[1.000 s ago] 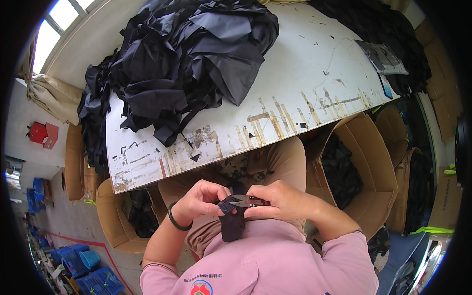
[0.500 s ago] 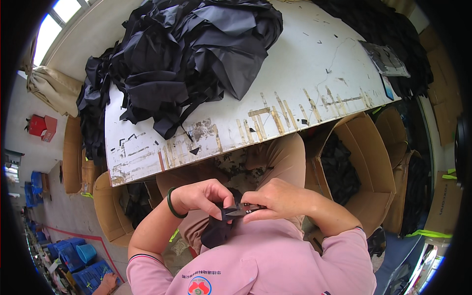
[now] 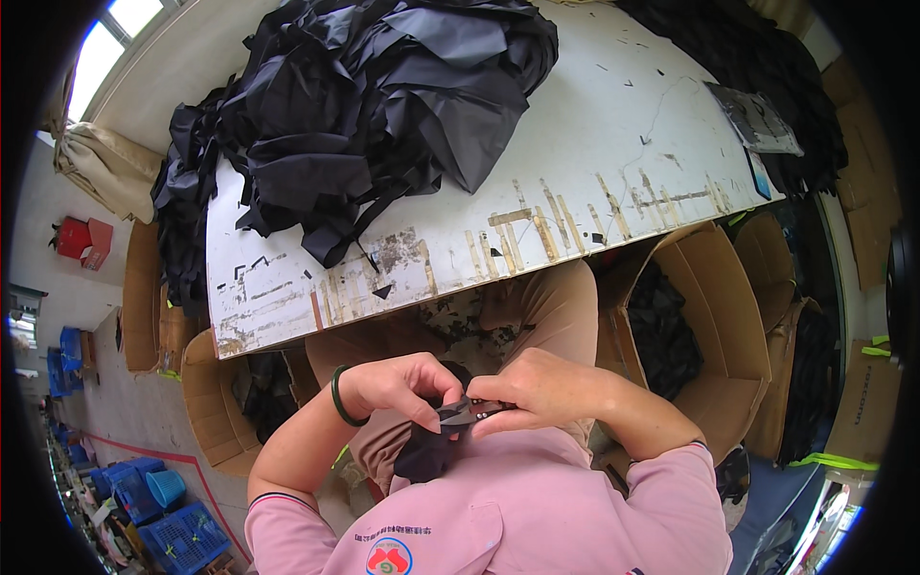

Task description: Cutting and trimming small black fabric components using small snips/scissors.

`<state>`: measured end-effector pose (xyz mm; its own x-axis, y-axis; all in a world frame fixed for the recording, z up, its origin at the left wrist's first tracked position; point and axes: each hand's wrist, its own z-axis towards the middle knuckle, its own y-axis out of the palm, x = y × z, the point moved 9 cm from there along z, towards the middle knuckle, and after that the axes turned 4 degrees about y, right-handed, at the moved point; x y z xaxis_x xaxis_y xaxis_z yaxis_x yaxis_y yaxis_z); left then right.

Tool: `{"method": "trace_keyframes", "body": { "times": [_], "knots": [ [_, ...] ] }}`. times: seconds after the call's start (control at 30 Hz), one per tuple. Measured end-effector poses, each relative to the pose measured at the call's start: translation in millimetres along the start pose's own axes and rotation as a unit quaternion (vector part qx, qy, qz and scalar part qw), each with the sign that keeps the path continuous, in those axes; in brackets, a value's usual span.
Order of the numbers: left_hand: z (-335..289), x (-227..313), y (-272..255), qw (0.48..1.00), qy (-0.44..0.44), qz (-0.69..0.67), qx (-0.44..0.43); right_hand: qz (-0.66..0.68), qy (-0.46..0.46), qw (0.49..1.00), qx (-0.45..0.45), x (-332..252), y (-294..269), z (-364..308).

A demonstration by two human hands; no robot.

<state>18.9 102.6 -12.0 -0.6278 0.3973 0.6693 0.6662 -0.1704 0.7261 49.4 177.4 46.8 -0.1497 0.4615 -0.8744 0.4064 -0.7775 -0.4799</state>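
Note:
Close to my lap, my left hand [image 3: 410, 390] pinches a piece of black fabric [image 3: 424, 454] between thumb and fingers. The fabric hangs down over the front of my pink shirt. My right hand [image 3: 516, 390] is closed around small thread snips [image 3: 487, 410]. Their metal blades point left and meet the fabric beside my left fingertips. Part of the snips' handle is hidden inside my right fist. On the white table [image 3: 594, 125] in front of me lies a big heap of black fabric [image 3: 383, 105].
Cardboard boxes holding black fabric stand right [image 3: 714, 316] and left [image 3: 218, 402] under the table edge. More dark fabric [image 3: 738, 48] and a plastic-wrapped packet [image 3: 754, 120] lie at the far right. Blue crates [image 3: 184, 537] sit on the floor at lower left.
My right hand and the snips have shifted slightly left, nearer my left fingers. The held fabric has moved a little. A hand by the blue crates at lower left has gone from view.

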Motion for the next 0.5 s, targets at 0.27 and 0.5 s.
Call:
{"method": "trace_keyframes", "body": {
  "times": [0.27,0.5],
  "knots": [
    [-0.5,1.6,4.1,1.000,-0.018,0.015,0.005,-0.024,0.015,1.000,0.001,5.9,-0.9,-1.2],
    [-14.6,19.7,-33.5,0.948,0.200,0.011,0.247,0.026,0.124,0.984,0.127,22.7,-20.5,-13.7]
  ]
}}
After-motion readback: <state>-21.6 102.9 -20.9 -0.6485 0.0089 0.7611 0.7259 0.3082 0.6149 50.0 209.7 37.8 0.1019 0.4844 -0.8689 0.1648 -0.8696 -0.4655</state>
